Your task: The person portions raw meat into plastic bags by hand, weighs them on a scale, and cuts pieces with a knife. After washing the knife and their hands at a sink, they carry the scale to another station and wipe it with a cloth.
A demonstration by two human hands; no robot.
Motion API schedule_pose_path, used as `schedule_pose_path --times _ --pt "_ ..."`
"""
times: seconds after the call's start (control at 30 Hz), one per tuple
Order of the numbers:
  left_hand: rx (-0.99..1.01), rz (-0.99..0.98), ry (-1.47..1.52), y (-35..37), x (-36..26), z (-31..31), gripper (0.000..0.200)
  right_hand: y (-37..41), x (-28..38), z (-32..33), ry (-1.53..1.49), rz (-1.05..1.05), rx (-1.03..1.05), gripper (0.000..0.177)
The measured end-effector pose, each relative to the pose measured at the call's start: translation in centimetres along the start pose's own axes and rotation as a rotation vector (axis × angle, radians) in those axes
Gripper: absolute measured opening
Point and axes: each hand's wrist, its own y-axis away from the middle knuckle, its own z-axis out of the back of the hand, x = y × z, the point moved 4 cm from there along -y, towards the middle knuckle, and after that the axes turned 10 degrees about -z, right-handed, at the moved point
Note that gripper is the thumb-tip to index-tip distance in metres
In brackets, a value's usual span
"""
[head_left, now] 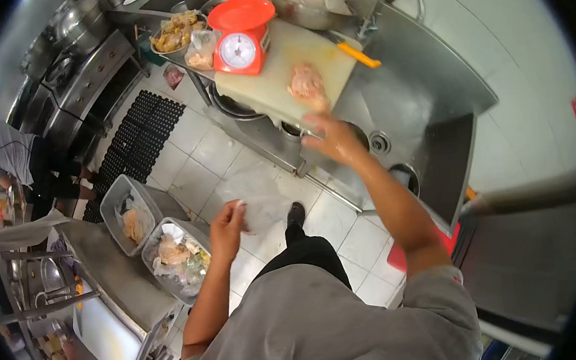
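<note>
My left hand point(227, 229) is closed, pinching the edge of a clear plastic bag point(255, 191) that hangs over the floor. With fingers apart, my right hand point(336, 141) reaches over the near edge of the white cutting board point(281, 89). Its fingertips come close to the narrow end of a piece of raw chicken point(307, 84) lying on the board. Behind the chicken stands a red kitchen scale point(239, 42), its dial facing me and its pan on top. A yellow-handled knife point(359, 54) lies at the board's right corner.
The steel sink point(401, 110) with its faucet is right of the board. A bowl of chicken pieces point(178, 34) and a filled bag point(202, 49) stand left of the scale. Two bins point(146, 249) stand on the floor at left. Another person point(19, 157) bends over at far left.
</note>
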Motion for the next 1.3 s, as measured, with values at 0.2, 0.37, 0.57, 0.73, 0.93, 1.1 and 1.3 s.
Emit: schedule_pose_path --times 0.2,0.37,0.57,0.73,0.93,1.1,1.3 --pt "-0.251 -0.286 -0.374 -8.1 -8.1 -2.6 0.016 -14.9 -3.9 0.3 0.586 0.196 -0.01 0.045" --pt "-0.273 -0.151 -0.375 -12.3 -10.8 -4.9 0.021 -19.2 -6.0 2.0 0.296 0.055 0.16 0.03" --pt "-0.215 -0.084 -0.093 -18.1 -9.8 -7.6 0.026 -22.4 -3.4 11.8 -0.466 -0.116 0.524 0.026" --pt "-0.171 -0.048 -0.095 -22.2 -9.5 -11.1 0.031 -18.0 2.8 13.2 -0.598 -0.152 0.8 0.03" --pt "-0.099 -0.049 -0.09 -24.0 -10.5 -14.2 0.031 -15.9 1.7 5.0 -0.445 -0.137 0.825 0.047" --pt "-0.152 -0.12 -0.193 -25.0 -11.5 -13.6 0.029 -19.7 0.5 7.6 -0.322 -0.139 0.689 0.056" --pt "-0.158 -0.137 -0.151 -25.6 -14.9 -11.8 0.028 -19.9 -3.0 3.1 0.586 0.256 0.097 0.056"
